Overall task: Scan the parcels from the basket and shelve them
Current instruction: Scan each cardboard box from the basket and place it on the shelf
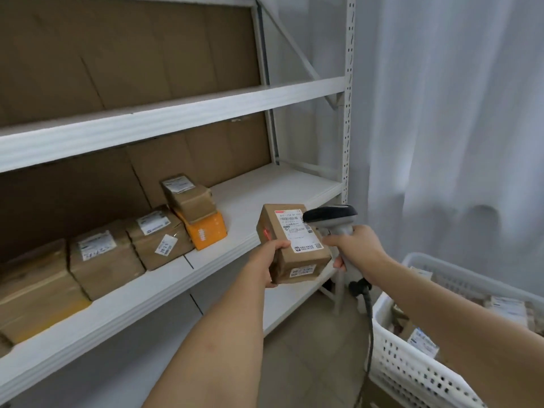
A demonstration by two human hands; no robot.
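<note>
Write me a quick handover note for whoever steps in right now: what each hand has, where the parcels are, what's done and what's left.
Left hand: holding a brown parcel, label up, in front of the middle shelf.
Right hand: gripping the scanner, aimed at that parcel; a red spot shows on the box.
Done: several parcels sit in a row on the shelf's left part.
Left: shelve this parcel on the bare part to the right, then work through those in the white basket.

soft, even daylight through the curtain (456, 113) (no harsh shadows), slightly blurry overall, with wide-angle bending at the edges.
</note>
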